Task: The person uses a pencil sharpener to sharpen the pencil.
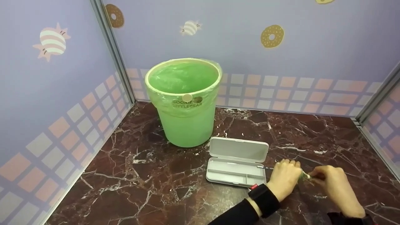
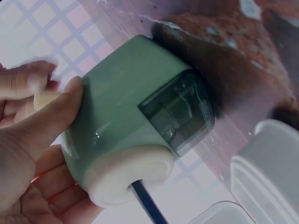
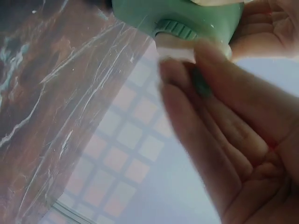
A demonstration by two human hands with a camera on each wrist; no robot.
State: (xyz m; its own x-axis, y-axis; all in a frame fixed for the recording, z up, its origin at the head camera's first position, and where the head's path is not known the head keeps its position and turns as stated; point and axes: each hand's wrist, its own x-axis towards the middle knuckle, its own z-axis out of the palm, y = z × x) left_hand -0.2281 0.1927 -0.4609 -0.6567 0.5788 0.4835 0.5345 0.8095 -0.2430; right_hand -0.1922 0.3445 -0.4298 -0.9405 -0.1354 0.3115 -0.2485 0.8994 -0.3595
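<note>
A green crank pencil sharpener (image 2: 112, 98) with a cream front ring and a dark see-through shavings drawer (image 2: 180, 112) is gripped by my left hand (image 1: 285, 177). From its front hole sticks a dark pencil (image 2: 148, 201); in the head view the pencil's silvery end reaches over the case. My right hand (image 1: 333, 186) pinches the crank handle (image 3: 201, 83) at the sharpener's back, its fingers curled around the small green knob. In the head view my left hand hides most of the sharpener. An open white pencil case (image 1: 239, 148) lies just left of my left hand.
A green trash bin (image 1: 189, 126) lined with a clear bag stands behind the case, to its left. Small white bits lie on the dark marbled table (image 1: 125, 187). Patterned panels (image 1: 237, 37) wall in the back and sides.
</note>
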